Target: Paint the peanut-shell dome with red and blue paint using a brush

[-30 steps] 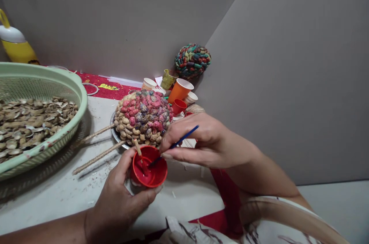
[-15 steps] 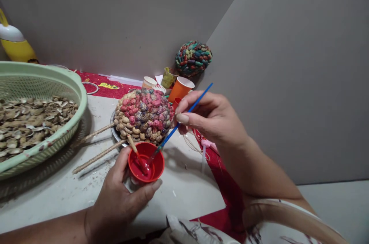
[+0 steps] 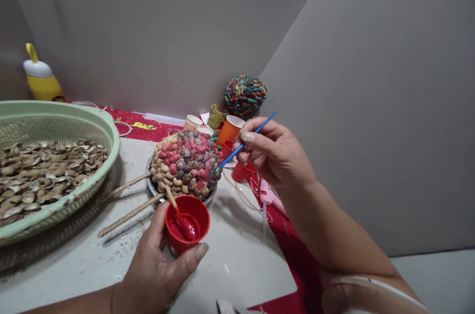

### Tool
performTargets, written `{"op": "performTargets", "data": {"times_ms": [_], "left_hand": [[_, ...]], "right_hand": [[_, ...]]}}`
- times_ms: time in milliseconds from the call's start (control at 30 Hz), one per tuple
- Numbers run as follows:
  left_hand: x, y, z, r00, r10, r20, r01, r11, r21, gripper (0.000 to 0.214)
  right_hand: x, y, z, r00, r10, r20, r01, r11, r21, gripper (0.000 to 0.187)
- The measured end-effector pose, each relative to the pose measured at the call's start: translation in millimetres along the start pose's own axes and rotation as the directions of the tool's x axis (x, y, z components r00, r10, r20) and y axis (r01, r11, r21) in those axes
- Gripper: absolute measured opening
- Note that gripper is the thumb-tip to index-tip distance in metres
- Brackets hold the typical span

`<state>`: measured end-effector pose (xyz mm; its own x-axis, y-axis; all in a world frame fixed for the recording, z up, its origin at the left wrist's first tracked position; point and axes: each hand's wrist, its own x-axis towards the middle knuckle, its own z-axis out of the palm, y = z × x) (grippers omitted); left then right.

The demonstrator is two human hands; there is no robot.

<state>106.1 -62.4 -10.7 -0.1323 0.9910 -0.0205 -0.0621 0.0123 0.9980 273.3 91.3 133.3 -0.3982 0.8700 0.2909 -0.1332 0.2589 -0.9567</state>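
My left hand [image 3: 156, 259] is wrapped round a small red cup [image 3: 198, 215] with red liquid in it. A wooden stick [image 3: 175, 205] leans inside the cup. Between the thumb and fingers of my right hand [image 3: 274, 151] is a blue paintbrush [image 3: 256, 131], its tip at the right side of a dome covered in peanut shells [image 3: 185, 160]. The dome's shells are partly pink-red and dark, with bare tan ones at the left and bottom. It rests on a metal dish [image 3: 149, 188], and two twine-wrapped sticks [image 3: 128, 215] extend from its left side.
At left stands a green basket [image 3: 116, 141] of shells [image 3: 55, 170], with a yellow bottle [image 3: 44, 84] behind. Several cups, among them an orange cup [image 3: 229, 131], stand behind the dome near a multicoloured ball [image 3: 245, 95]. A pink glue gun [image 3: 270, 196] lies at right.
The paintbrush has come up out of the red cup, and its tip is now at the dome's right side. My left hand still holds the cup in front of the dome.
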Motion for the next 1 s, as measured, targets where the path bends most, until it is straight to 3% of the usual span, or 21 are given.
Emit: {"op": "performTargets", "data": {"times_ms": [133, 267, 533, 1000], "left_hand": [[2, -1, -0.2, 1.000, 0.017, 0.025, -0.017, 1.000, -0.007, 0.065], [0, 3, 2.3, 1.000, 0.008, 0.019, -0.008, 1.000, -0.016, 0.064], [-2, 8, 7.1, 1.000, -0.014, -0.025, 0.014, 1.000, -0.012, 0.065], [-1, 6, 6.3, 1.000, -0.007, 0.003, 0.007, 1.000, 0.027, 0.064]], "right_hand": [[15, -1, 10, 0.982, -0.182, -0.059, 0.177, 0.980, -0.087, 0.032], [33, 3, 20, 0.964, -0.267, 0.006, 0.266, 0.956, -0.126, 0.029], [54, 9, 25, 0.969, -0.236, 0.071, 0.243, 0.961, -0.130, 0.033], [57, 5, 22, 0.955, -0.270, 0.126, 0.290, 0.938, -0.191, 0.036]]}}
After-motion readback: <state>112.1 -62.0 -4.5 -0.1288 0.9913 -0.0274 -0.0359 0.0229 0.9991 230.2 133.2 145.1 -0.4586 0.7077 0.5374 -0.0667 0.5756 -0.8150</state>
